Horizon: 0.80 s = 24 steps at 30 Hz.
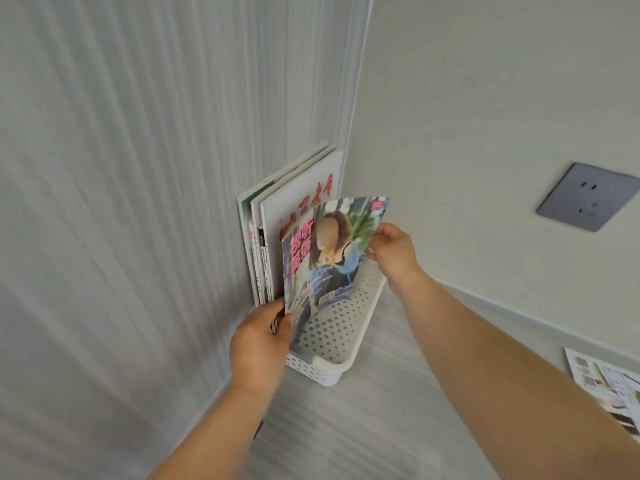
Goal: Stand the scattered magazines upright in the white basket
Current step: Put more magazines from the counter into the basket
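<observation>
A colourful magazine point(329, 251) with a person on its cover stands tilted inside the white perforated basket point(341, 344), which sits on the floor in a room corner. My left hand point(261, 341) grips the magazine's lower near corner. My right hand point(393, 252) pinches its upper right edge. Behind it, several white magazines point(298, 199) stand upright in the basket against the curtain side; the front one carries red characters.
A pale pleated curtain point(138, 202) hangs on the left. The wall on the right bears a grey socket point(587, 197). Another magazine point(609, 386) lies flat on the floor at the far right, by the skirting.
</observation>
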Tool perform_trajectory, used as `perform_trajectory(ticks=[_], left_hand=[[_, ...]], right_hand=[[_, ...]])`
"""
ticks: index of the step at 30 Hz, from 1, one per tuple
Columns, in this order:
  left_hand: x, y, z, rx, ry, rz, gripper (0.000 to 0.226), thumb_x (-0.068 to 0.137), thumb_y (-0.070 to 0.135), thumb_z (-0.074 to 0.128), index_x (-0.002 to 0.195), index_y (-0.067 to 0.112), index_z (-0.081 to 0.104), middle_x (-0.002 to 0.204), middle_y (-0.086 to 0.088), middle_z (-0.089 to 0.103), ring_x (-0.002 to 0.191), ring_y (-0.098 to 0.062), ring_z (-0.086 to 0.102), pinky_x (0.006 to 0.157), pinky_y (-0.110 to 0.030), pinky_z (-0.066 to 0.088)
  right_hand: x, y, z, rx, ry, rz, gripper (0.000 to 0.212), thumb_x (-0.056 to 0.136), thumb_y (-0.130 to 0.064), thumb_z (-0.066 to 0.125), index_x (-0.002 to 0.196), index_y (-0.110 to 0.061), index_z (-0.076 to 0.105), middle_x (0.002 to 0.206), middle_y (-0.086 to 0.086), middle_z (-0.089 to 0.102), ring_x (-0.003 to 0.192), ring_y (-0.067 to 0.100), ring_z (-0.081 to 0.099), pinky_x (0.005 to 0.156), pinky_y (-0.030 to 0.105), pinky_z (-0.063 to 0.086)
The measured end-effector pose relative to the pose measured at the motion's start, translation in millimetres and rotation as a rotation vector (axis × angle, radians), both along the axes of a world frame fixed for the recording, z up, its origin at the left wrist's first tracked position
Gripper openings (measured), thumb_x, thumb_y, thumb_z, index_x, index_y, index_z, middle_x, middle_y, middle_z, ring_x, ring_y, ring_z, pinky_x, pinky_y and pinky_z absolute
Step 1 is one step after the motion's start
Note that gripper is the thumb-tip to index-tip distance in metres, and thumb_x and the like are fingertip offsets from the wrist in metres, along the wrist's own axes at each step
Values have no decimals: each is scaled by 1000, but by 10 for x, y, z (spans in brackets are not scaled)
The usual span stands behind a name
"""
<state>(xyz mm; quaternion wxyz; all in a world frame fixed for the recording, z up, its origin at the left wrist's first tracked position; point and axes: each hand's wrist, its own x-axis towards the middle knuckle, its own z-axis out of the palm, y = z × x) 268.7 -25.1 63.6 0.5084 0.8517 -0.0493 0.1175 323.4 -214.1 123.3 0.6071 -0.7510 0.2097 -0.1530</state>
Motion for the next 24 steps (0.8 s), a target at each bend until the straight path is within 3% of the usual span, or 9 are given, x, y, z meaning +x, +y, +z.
perform_trajectory(ticks=[3,6,8,10,13,18,21,24], left_hand=[[-13,2,-27,-26,18,48,17,78,6,62,93,9,68,84,-9,67,71,-20,56,65,-25,39],[-11,16,-47,-40,46,126,8,75,10,67,78,17,63,73,-1,59,66,-19,52,56,-24,35],[-2,23,-50,-53,87,154,28,73,13,69,66,28,47,66,6,51,62,-17,49,51,-23,34],[20,26,-49,-87,114,174,39,71,13,70,62,33,38,64,12,48,63,-19,51,54,-27,38],[77,27,-57,-116,135,201,39,72,12,69,62,33,38,63,12,50,67,-24,53,63,-31,41],[61,28,-74,-84,116,180,19,74,14,67,75,20,49,74,-1,56,70,-25,54,65,-31,41],[-23,54,-62,-39,54,142,12,75,13,66,84,13,58,80,0,57,74,-21,52,66,-28,39],[-225,28,-32,-43,-6,66,11,76,6,62,85,13,59,79,1,59,73,-19,52,66,-28,37]], right_hand=[[28,107,-33,95,49,103,40,85,6,47,123,-5,45,126,18,53,106,25,53,96,38,44],[28,275,-75,88,95,201,74,84,-4,56,142,-19,13,149,12,27,131,28,35,109,44,32],[11,416,-115,64,118,264,80,83,-14,59,143,-25,7,152,7,22,136,27,27,110,45,26],[2,564,-168,102,140,349,75,85,-19,56,142,-30,9,151,2,23,132,24,33,107,46,34],[10,695,-189,178,162,398,63,89,-21,50,141,-33,16,145,-1,32,113,15,42,86,38,48],[-69,637,-117,84,170,378,61,88,-22,52,141,-25,21,145,3,34,126,19,39,105,41,38],[-248,557,-43,-35,172,370,60,87,-20,54,140,-21,25,146,6,32,129,21,39,103,32,35],[-527,399,7,-144,128,346,48,87,-15,54,132,-15,40,139,7,43,112,14,48,80,10,35]])
